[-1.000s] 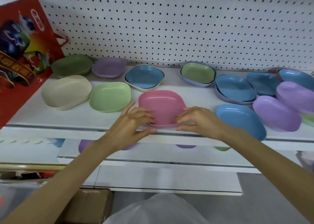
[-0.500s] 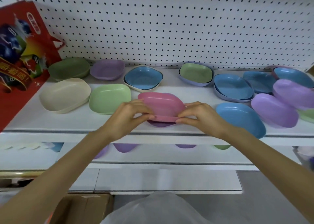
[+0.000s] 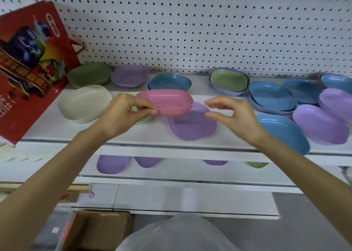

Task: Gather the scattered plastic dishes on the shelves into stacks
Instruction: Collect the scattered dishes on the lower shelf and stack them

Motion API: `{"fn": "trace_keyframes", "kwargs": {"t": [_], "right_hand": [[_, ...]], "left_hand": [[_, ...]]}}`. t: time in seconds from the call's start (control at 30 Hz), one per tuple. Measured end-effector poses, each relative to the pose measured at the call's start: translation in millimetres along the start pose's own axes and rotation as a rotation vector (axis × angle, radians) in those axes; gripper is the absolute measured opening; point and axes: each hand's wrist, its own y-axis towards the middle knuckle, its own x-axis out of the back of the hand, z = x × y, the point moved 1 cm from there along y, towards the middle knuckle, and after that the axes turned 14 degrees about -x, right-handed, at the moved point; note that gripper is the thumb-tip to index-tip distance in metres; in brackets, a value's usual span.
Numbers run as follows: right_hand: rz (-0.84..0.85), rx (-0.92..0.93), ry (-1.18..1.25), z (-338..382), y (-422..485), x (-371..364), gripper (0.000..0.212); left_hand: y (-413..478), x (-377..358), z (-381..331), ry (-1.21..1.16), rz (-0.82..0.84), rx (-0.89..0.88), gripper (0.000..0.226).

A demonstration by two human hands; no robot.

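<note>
Left hand (image 3: 122, 115): fingers (image 3: 142, 103) lie over the rim and the thumb under it, pinching the left end of the pink dish (image 3: 167, 103). The dish is held in the air, roughly level and open side up, clear of the shelf (image 3: 152, 134). Its free end points toward the right hand.

Right hand (image 3: 235, 117): fingers (image 3: 217, 101) and thumb are spread in a loose C and grip nothing. A small gap separates the fingertips from the dish's right end.

Purple dish (image 3: 192, 126) lies on the shelf below and between the two sets of fingers, partly under the pink one. Cream dish (image 3: 83, 102) sits left of the left fingers. Blue dish (image 3: 283, 131) sits right of the right wrist, at the shelf's front edge. More dishes lie beyond the fingers, along the pegboard (image 3: 190, 31).
</note>
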Motion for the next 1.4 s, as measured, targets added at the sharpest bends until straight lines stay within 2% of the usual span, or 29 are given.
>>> {"fn": "trace_keyframes", "kwargs": {"t": [0.07, 0.13, 0.2, 0.33, 0.43, 0.5, 0.57, 0.67, 0.83, 0.9, 1.0, 1.1, 1.27, 1.4], "right_hand": [[0.125, 0.000, -0.142, -6, -5, -4, 0.019], [0.259, 0.007, -0.328, -13, -12, -13, 0.031], [0.317, 0.011, -0.460, -18, -18, -18, 0.029], [0.278, -0.005, -0.500, -27, -20, -8, 0.012], [0.253, -0.045, -0.550, -38, -26, 8, 0.010], [0.200, -0.065, -0.581, -45, -28, 18, 0.010], [0.132, -0.074, -0.591, -52, -28, 25, 0.011], [0.046, -0.130, -0.527, -61, -26, 32, 0.010], [0.038, -0.153, -0.488, -68, -26, 33, 0.009], [0.011, -0.168, -0.438, -69, -28, 36, 0.014], [-0.059, -0.240, -0.319, -67, -31, 55, 0.025], [-0.022, -0.291, -0.288, -68, -38, 84, 0.028], [0.107, -0.432, -0.392, -86, -65, 115, 0.032], [0.164, -0.436, -0.493, -105, -82, 121, 0.043]], "left_hand": [[-3, 5, 5, 0.029, -0.009, 0.011, 0.004], [-6, 9, 5, 0.030, -0.025, 0.001, 0.011], [-9, 11, 4, -0.005, -0.034, 0.002, 0.015], [-13, 7, 2, -0.024, -0.027, 0.045, 0.011], [-14, -1, -2, -0.017, -0.026, 0.058, 0.023], [-14, -7, -4, -0.019, -0.019, 0.049, 0.030], [-14, -15, -2, -0.016, -0.018, 0.039, 0.026], [-14, -33, -5, 0.007, 0.017, -0.027, 0.028], [-13, -63, -4, 0.087, 0.140, -0.121, 0.034], [-13, -66, 3, 0.155, 0.196, -0.144, 0.031], [-17, -65, 14, 0.134, 0.266, -0.119, 0.030], [-15, -65, 19, 0.141, 0.339, -0.092, 0.036], [2, -71, 9, 0.264, 0.398, -0.084, 0.064], [10, -93, -3, 0.313, 0.475, -0.118, 0.078]]}}
